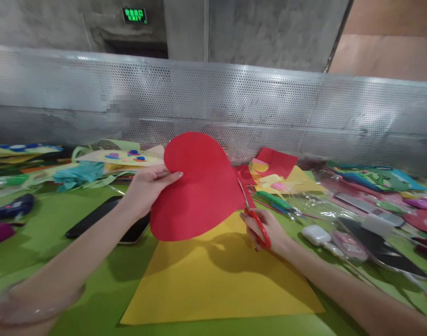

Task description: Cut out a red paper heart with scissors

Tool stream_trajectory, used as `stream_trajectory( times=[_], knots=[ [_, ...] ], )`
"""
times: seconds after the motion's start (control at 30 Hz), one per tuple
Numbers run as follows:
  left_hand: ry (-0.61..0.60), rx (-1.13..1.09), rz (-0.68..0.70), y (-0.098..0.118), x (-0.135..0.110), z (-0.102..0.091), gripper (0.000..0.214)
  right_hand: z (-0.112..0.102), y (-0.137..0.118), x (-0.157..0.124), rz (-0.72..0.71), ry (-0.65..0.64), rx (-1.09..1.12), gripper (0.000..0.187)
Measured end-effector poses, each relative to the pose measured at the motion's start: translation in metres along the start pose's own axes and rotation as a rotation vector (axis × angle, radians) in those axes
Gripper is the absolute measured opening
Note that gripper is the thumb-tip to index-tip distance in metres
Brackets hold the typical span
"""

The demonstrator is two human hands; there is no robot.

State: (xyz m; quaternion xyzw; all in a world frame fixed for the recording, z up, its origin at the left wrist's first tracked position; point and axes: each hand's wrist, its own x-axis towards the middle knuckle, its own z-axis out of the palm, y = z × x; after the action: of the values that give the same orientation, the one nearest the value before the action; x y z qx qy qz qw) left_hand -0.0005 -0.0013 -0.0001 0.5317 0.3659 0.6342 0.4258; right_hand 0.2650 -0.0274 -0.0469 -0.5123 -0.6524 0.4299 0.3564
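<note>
My left hand [148, 186] pinches the left edge of a red paper heart [199, 186] and holds it upright above the table. My right hand [265, 231] is closed on red-handled scissors [257, 224]. Their blades point up into the heart's right edge, where a strip of red paper [244, 176] hangs beside the cut. A yellow paper sheet [213, 275] lies flat on the green table [87, 284] under both hands.
A black phone [105, 219] lies under my left wrist. Paper scraps and craft pieces [122, 158] crowd the back. To the right lie a green pen [274, 200], a white earbud case [316, 234], plastic bags and a dark tablet [381, 242]. A perforated metal screen [269, 107] stands behind the table.
</note>
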Motion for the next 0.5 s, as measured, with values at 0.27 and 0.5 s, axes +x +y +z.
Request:
stream_trajectory(
  times=[0.27, 0.5],
  knots=[
    [0.002, 0.002, -0.01, 0.0, 0.0002, -0.0002, 0.028, -0.0009, -0.0005, -0.0005, -0.015, -0.026, 0.017, 0.032],
    [0.007, 0.013, -0.017, -0.0002, -0.0003, -0.0008, 0.029, -0.0028, -0.0002, 0.0001, -0.007, 0.009, 0.106, 0.032]
  ],
)
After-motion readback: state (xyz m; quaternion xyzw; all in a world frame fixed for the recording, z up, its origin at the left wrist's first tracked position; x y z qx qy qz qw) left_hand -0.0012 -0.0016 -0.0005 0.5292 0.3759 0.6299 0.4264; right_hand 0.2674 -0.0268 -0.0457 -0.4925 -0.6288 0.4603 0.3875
